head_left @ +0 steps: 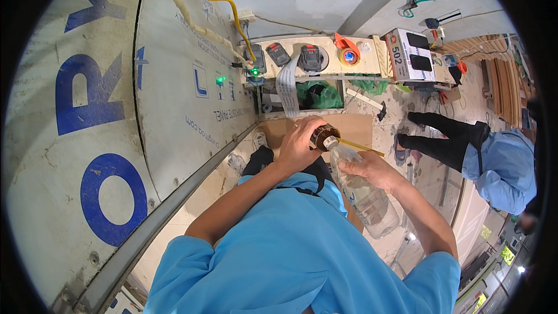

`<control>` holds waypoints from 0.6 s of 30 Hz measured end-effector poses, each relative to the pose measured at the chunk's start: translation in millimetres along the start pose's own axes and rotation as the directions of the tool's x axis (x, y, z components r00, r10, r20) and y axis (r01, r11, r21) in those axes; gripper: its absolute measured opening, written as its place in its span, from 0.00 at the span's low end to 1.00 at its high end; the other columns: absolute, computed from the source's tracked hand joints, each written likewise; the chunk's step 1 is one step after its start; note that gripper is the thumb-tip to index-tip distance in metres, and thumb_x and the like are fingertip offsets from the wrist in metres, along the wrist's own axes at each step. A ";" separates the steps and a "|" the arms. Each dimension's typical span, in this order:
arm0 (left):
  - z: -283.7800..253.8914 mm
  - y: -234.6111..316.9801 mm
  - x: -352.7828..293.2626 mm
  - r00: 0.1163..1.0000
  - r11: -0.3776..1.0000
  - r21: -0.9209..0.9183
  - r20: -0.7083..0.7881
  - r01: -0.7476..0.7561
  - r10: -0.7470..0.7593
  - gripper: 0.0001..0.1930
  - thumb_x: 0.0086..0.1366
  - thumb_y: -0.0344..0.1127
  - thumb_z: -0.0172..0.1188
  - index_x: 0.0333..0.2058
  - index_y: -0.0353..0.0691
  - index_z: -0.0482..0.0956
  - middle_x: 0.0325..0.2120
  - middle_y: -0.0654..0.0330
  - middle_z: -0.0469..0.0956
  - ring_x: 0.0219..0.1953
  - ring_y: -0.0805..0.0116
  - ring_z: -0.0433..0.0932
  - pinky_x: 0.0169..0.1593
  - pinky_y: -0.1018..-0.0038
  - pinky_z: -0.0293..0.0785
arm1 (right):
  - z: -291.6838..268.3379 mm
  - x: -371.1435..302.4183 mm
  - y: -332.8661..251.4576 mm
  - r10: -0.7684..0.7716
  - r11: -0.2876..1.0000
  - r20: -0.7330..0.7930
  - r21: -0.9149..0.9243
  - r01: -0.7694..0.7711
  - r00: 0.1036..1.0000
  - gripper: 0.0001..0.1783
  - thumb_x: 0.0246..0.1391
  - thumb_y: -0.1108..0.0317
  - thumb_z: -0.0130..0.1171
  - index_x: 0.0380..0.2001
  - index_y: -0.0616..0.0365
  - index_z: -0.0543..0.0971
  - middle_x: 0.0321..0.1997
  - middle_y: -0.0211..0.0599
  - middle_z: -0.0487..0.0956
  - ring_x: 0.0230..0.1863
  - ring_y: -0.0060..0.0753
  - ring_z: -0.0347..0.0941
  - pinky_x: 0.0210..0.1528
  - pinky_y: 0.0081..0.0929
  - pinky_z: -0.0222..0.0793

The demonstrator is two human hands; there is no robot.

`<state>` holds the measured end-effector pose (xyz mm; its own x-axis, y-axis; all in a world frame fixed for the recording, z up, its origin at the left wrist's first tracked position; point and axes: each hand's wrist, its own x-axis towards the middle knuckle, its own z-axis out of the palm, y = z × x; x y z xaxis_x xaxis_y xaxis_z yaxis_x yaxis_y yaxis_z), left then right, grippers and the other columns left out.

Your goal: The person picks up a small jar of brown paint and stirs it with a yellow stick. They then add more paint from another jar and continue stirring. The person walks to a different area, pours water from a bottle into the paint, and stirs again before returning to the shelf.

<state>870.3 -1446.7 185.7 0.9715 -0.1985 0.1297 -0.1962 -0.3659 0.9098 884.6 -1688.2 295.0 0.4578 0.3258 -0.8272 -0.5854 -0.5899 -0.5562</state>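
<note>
My left hand is wrapped round a dark brown cup, tipped so that its mouth faces right. A thin yellow straw sticks out from the cup's mouth to the right. My right hand grips a large clear plastic bottle near its shoulder. The bottle is tilted, its neck at the cup's mouth and its base toward my right side. Clear liquid seems to be in the bottle; whether any runs into the cup I cannot tell.
Ahead, a narrow bench carries battery packs, an orange tape dispenser and a printed carton. Green plastic bags lie below. A large panel stands close on my left. A person in blue is at the right.
</note>
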 end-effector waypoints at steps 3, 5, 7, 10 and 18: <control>0.0 0.0 0.3 1.000 1.000 -0.002 -0.002 -0.001 0.001 0.33 0.54 0.31 0.80 0.58 0.43 0.76 0.57 0.53 0.81 0.60 0.47 0.80 0.60 0.56 0.79 | 0.1 -0.1 -0.1 -0.013 1.000 -0.008 0.008 0.013 1.000 0.44 0.55 0.29 0.72 0.44 0.69 0.86 0.38 0.42 0.86 0.42 0.32 0.82 0.48 0.34 0.76; 0.1 -0.3 0.5 1.000 1.000 0.004 -0.002 -0.003 0.003 0.33 0.53 0.31 0.80 0.58 0.43 0.76 0.57 0.53 0.81 0.61 0.47 0.80 0.60 0.57 0.79 | 0.3 -0.2 0.0 -0.015 1.000 -0.004 0.013 0.015 1.000 0.44 0.55 0.29 0.72 0.44 0.69 0.86 0.38 0.42 0.86 0.41 0.32 0.82 0.47 0.34 0.76; -0.2 -1.0 0.7 1.000 1.000 0.005 0.006 0.003 -0.003 0.33 0.53 0.32 0.80 0.58 0.43 0.76 0.57 0.53 0.81 0.61 0.47 0.80 0.61 0.57 0.79 | 0.3 -0.2 -0.3 -0.012 1.000 0.008 0.021 0.012 1.000 0.44 0.55 0.29 0.72 0.44 0.68 0.86 0.37 0.41 0.86 0.40 0.32 0.82 0.46 0.33 0.76; -0.2 -2.1 0.9 1.000 1.000 0.003 0.014 0.011 -0.011 0.34 0.53 0.32 0.80 0.58 0.43 0.76 0.58 0.53 0.81 0.61 0.48 0.80 0.61 0.57 0.79 | -0.5 -1.2 -2.1 0.019 1.000 -0.011 -0.018 -0.019 1.000 0.44 0.56 0.28 0.72 0.44 0.68 0.86 0.36 0.40 0.86 0.40 0.32 0.83 0.46 0.33 0.76; 1.2 -4.5 1.5 1.000 1.000 0.010 0.003 -0.013 0.013 0.33 0.54 0.32 0.80 0.58 0.43 0.76 0.58 0.53 0.81 0.61 0.48 0.80 0.61 0.57 0.79 | -1.8 -3.3 -8.5 0.023 0.998 0.027 0.061 -0.025 0.999 0.40 0.58 0.33 0.72 0.49 0.66 0.84 0.40 0.36 0.85 0.42 0.27 0.81 0.46 0.30 0.76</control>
<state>872.5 -1446.4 181.3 0.9685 -0.2061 0.1400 -0.2100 -0.3727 0.9039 889.3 -1685.6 302.6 0.4257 0.3319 -0.8418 -0.6361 -0.5519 -0.5393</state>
